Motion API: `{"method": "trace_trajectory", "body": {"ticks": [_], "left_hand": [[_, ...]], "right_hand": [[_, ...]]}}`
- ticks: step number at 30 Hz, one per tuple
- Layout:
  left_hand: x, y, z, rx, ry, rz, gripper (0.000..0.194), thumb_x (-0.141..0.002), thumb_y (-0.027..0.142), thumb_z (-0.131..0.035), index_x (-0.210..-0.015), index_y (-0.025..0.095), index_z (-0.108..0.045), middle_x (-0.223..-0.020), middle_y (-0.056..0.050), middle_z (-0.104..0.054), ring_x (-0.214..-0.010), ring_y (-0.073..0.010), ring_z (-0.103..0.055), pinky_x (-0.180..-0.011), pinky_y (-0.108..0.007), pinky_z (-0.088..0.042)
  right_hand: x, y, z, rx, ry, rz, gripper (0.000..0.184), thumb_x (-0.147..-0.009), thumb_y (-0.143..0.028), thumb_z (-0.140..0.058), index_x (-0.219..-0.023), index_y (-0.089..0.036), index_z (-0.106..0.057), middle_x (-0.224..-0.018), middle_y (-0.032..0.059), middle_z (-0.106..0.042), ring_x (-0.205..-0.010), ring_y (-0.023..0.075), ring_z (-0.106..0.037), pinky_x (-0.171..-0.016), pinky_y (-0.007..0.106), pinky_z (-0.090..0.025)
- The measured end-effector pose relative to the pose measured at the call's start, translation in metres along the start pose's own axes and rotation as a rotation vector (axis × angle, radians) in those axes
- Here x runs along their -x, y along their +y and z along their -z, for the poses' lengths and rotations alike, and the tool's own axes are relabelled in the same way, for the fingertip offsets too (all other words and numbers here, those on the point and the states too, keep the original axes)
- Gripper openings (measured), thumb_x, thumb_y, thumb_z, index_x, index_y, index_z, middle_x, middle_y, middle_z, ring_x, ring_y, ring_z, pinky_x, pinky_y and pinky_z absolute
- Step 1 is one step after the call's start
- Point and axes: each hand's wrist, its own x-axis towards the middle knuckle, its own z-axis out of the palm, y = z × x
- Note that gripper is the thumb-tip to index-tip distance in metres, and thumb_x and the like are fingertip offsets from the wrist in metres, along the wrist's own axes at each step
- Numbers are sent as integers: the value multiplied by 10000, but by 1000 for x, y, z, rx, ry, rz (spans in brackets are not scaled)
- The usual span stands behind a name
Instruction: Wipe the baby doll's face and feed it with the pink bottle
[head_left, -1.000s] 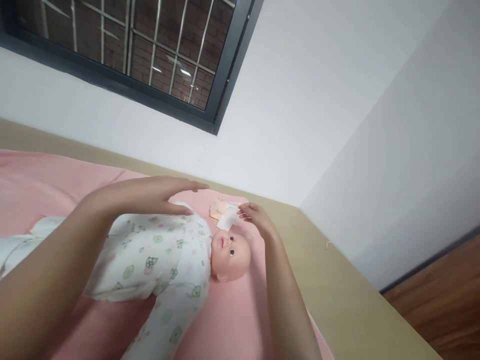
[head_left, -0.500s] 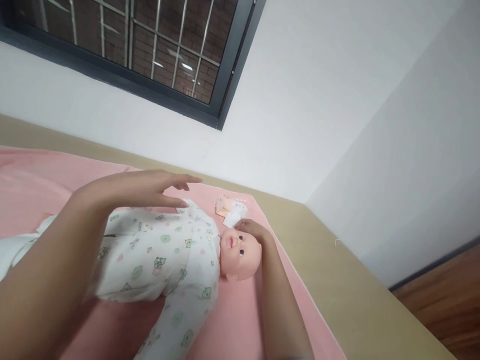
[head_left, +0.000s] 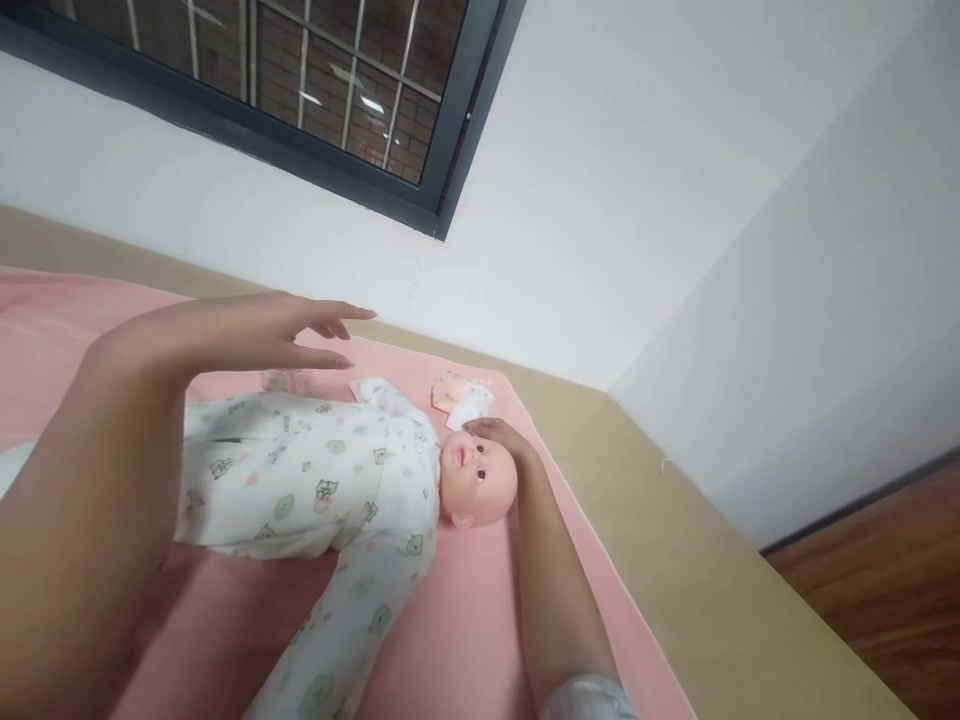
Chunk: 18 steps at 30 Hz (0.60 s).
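The doll [head_left: 322, 475] lies on its back between the two arms of the person, with its head close to the right hand [head_left: 501, 440]. This hand is curved just beside the top of the head, on the far side. Its fingers are bent a little and partly hidden, so I cannot tell if it grips something or only rests there. The left hand [head_left: 300, 335] is open, with the fingers stretched and the thumb apart from them, and no object shows in it. It is raised near the far side of the doll's body, and the left forearm passes in front of the lower part of the doll.

The doll wears a white suit [head_left: 375, 520] printed with green figures; its near sleeve extends toward the bottom edge of the view. Just beyond the right fingers there is a small printed cloth [head_left: 457, 393], folded or crumpled, with a white part toward the hand. All of these are upon a pink sheet [head_left: 465, 610], which is spread over a pale wooden surface [head_left: 637, 500]. Farther away, a white wall [head_left: 600, 220] rises, with a dark-framed window [head_left: 431, 205].
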Motion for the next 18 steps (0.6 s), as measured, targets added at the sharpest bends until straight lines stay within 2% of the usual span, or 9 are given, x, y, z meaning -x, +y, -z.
{"method": "trace_trajectory", "body": {"ticks": [6,13,18], "left_hand": [[12,15,4,14,7,33,672,-816,633,-508,-1417,426,-292,-1319,28,-538,-1123,-303,-522,-918,-411,-406],[6,-1,5,-11,73,61,701,-798,669,-515,-1408,376,-332,-1377,-16,-479,-1132,-318,-508,-929,-419,-393],[8,2,8,-16,97,90,675,-805,656,-502,-1386,341,-370,-1421,-13,-418,-1159,-331,-480,-951,-455,-375]], "right_hand": [[4,-1,-4,60,62,-14,257,-695,-339,-656,-851,-134,-652,-829,49,-679,-764,172,-605,-756,302,-443],[-4,-1,-3,124,57,-12,276,-749,-323,-619,-958,-146,-645,-991,76,-678,-895,195,-623,-817,312,-450],[-3,-4,2,161,67,17,223,-797,-232,-573,-1000,-143,-601,-1013,85,-657,-863,157,-617,-793,291,-467]]}}
